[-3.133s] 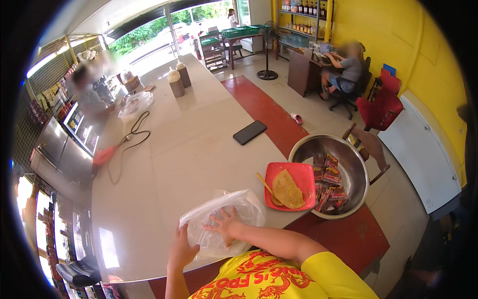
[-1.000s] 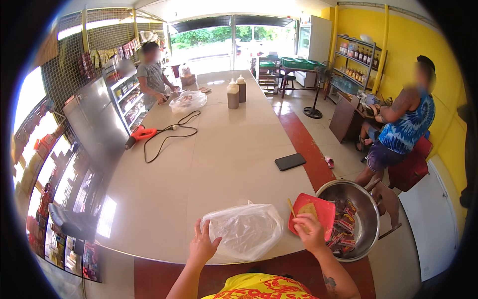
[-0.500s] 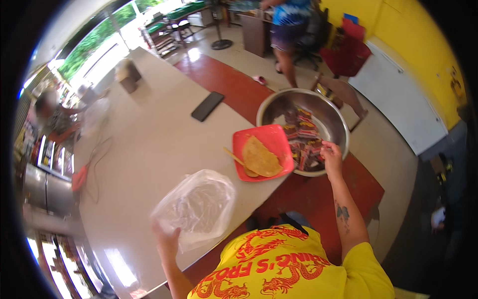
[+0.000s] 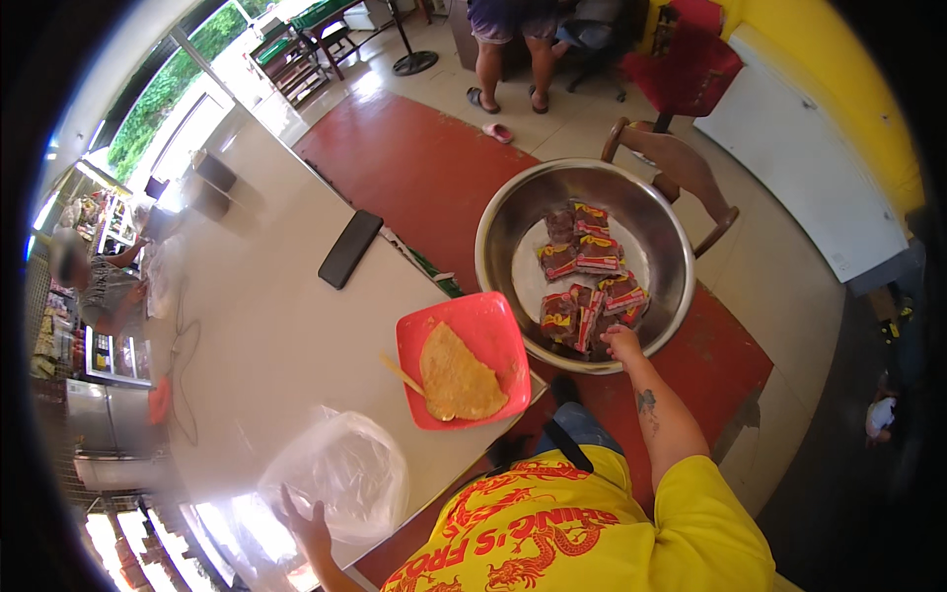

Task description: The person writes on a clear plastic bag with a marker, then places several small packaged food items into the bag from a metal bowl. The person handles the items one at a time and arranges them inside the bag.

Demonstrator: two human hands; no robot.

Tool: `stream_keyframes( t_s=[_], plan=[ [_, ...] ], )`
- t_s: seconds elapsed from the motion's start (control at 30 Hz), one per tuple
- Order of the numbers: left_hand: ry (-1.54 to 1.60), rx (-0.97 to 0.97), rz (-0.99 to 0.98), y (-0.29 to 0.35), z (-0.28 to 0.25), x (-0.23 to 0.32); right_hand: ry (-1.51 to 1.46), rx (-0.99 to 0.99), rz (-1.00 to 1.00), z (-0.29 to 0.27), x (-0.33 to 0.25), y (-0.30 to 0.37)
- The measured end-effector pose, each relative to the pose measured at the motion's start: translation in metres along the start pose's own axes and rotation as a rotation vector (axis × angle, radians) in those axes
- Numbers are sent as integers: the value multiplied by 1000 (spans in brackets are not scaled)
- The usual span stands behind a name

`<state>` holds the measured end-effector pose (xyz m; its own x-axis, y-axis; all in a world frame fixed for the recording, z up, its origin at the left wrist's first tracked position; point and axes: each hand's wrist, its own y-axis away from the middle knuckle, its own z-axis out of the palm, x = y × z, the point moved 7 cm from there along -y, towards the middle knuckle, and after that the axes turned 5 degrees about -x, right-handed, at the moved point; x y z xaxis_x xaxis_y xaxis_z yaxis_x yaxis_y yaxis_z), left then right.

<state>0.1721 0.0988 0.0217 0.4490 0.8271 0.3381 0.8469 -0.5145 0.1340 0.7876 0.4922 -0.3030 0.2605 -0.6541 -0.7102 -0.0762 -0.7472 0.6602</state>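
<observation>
My right hand (image 4: 621,343) reaches into a wide metal basin (image 4: 501,219), at the near edge of a pile of dark brown packets (image 4: 598,255) with red and yellow labels. Its fingers are drawn together at the lowest packets; whether one is between them is hidden. On the table's near side my left hand (image 4: 308,528) is open, fingers spread, at the left side of a clear plastic bag (image 4: 345,474). The bag lies puffed with its mouth apart. Between the hands, a red square dish (image 4: 488,316) holds a brownish-yellow flat folded piece (image 4: 456,375) and a stick-like handle (image 4: 400,375).
A black phone (image 4: 350,250) lies on the long pale table (image 4: 256,326). A wooden chair (image 4: 691,173) stands behind the basin. A person (image 4: 513,44) stands at the back, and another person (image 4: 113,291) sits across the table. A white chest (image 4: 789,148) lines the right wall.
The view has shifted, with dish and bag now lower left. My right hand has gone down to the nearest packets. My left hand remains by the bag. The person at the back has moved left.
</observation>
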Motion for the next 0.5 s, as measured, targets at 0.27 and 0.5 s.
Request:
stream_keyframes(
  t_s=[0.27,0.5],
  plan=[
    [-294,-42,-207,46,20,35,463,42,-139,39,-10,-119],
    [-364,-117,-482,74,31,57,677,-5,-219,80,-74,-118]
  ],
)
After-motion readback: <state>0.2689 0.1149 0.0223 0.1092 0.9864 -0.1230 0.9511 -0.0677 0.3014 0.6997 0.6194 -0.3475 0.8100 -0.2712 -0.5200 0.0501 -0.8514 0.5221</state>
